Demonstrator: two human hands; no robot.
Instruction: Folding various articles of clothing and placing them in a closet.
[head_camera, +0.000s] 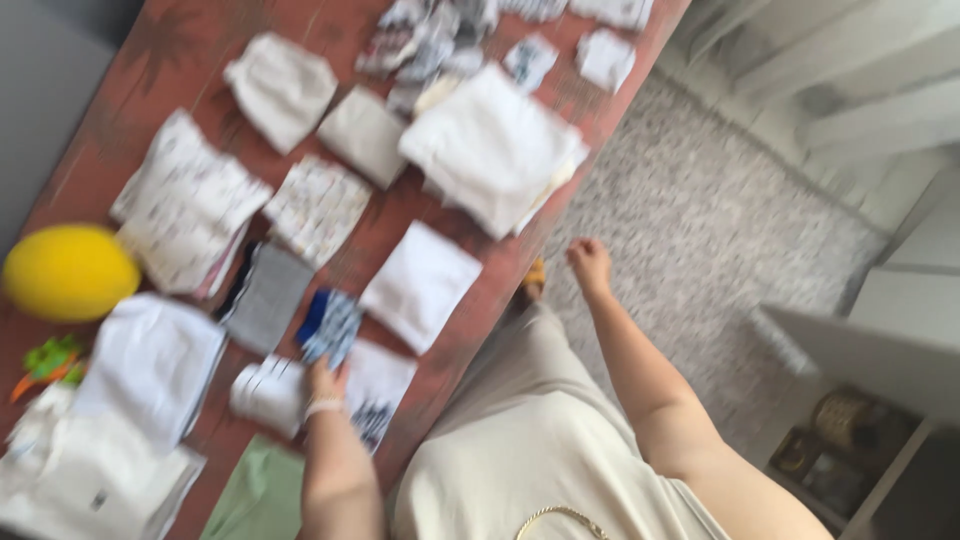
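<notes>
The view is blurred. My left hand (322, 380) rests on the red-brown table (190, 40), fingers closed on a small blue patterned folded cloth (328, 326). A small white folded piece (268, 394) lies just left of that hand and a white printed cloth (375, 388) just right of it. My right hand (590, 264) hangs off the table's edge over the speckled floor, fingers curled loosely, nothing in it. Folded white and patterned cloths cover the table, including a big white stack (492, 148) and a grey piece (266, 296).
A yellow round object (68, 272) sits at the table's left edge, a green and orange toy (48, 360) below it. A light green cloth (262, 495) lies near the front. White shelving (880, 330) with a woven basket (842, 415) stands at right.
</notes>
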